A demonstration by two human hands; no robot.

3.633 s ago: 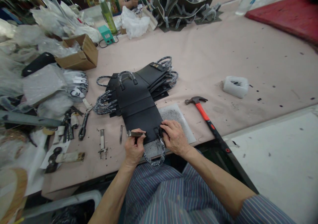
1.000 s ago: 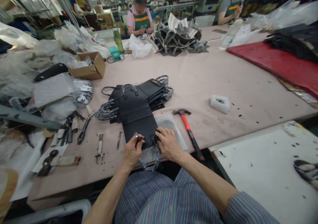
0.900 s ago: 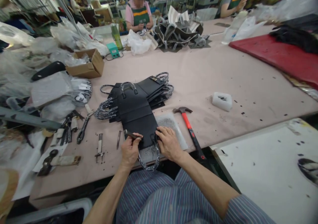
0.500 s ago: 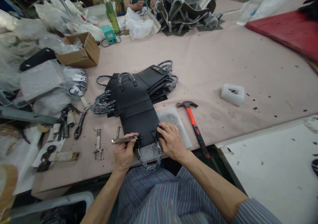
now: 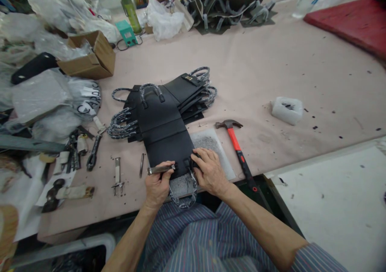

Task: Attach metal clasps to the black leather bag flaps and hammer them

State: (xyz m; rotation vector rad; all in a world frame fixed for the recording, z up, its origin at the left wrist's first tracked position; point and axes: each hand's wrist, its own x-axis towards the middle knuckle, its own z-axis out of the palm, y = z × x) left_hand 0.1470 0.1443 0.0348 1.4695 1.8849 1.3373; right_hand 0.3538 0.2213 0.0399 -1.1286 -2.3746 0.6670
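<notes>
We are pinching a metal punch (image 5: 160, 169) in our left hand (image 5: 157, 187); right hand (image 5: 211, 171), grip unclear, steadying the bag panel (image 5: 165, 148), advisably flat

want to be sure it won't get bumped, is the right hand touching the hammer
Apart. The head view shows part of the pale pad and some table between right hand and hammer.
</notes>
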